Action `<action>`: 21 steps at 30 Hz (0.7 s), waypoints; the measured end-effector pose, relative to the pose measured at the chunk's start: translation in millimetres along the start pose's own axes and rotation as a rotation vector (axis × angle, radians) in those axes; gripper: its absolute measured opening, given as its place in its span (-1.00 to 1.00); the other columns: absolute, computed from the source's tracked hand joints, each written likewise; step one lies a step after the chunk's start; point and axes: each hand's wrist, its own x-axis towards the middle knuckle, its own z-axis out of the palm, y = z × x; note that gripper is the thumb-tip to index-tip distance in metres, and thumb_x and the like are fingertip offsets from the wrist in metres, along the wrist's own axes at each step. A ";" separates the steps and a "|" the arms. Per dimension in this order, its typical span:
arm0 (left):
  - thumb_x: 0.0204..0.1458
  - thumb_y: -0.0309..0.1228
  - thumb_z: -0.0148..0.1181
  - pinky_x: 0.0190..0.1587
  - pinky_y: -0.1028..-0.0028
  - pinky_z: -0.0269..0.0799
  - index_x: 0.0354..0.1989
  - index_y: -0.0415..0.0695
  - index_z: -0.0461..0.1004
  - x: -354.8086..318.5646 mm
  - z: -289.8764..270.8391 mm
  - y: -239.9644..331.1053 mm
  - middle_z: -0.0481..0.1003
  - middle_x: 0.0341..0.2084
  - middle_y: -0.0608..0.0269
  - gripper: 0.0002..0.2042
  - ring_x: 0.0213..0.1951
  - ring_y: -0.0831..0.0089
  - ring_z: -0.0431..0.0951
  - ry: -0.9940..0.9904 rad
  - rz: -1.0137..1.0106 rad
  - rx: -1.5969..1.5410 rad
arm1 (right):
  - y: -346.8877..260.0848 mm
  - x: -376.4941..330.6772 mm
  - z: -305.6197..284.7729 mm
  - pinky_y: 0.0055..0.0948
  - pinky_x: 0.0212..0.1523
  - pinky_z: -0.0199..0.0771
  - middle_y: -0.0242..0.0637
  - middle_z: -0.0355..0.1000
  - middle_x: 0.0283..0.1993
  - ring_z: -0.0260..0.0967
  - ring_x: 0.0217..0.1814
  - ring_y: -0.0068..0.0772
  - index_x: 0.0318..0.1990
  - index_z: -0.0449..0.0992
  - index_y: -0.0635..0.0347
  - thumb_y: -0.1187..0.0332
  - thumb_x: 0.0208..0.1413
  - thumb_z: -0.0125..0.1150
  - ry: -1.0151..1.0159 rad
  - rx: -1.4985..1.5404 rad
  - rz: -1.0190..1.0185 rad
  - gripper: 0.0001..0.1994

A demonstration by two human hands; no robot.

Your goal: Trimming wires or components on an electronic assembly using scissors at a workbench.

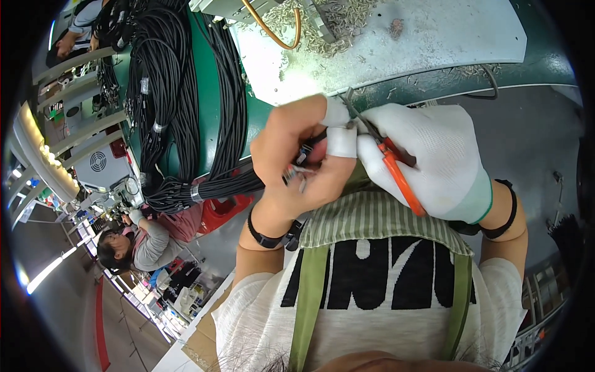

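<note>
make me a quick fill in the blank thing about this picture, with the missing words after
1. Metal pliers with orange handles are held by the gloved hand on the person's ____ side.
2. Small fingertip covers on the left hand are coloured ____.
3. The long, bundled cables on the green table are ____ in colour.
4. The striped cloth apron has plain fabric straps coloured ____.

Missing words: right; white; black; green

right hand (437,162): orange-handled pliers (395,171) | left hand (284,144): small parts (302,154)
</note>
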 end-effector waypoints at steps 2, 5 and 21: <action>-0.05 -0.70 0.13 -0.47 0.74 0.20 -0.22 -0.27 0.30 0.8 0.1 -0.3 0.42 -0.56 0.37 -0.78 -0.52 0.76 0.33 0.028 -0.126 -0.166 | 3.0 2.4 1.2 -0.42 -0.62 0.25 -0.29 0.32 -0.64 0.31 -0.66 -0.31 -0.38 0.48 0.21 0.49 -0.13 0.26 -0.004 -0.028 0.004 -0.88; -0.05 -0.68 0.13 -0.47 0.72 0.22 -0.22 -0.28 0.29 4.9 2.1 2.5 0.43 -0.55 0.36 -0.78 -0.52 0.75 0.35 0.089 -0.376 -0.492 | 3.9 3.3 5.1 -0.43 -0.62 0.25 -0.29 0.32 -0.64 0.30 -0.66 -0.30 -0.37 0.48 0.20 0.49 -0.14 0.26 0.003 0.066 0.018 -0.87; -0.02 -0.67 0.09 -0.51 0.71 0.19 -0.30 -0.29 0.37 22.8 -5.6 -19.7 0.45 -0.56 0.35 -0.89 -0.55 0.79 0.31 -0.063 -0.610 -0.427 | 28.0 3.4 18.9 -0.39 -0.65 0.22 -0.27 0.30 -0.65 0.28 -0.68 -0.23 -0.34 0.46 0.22 0.41 -0.05 0.21 0.046 0.087 -0.002 -0.87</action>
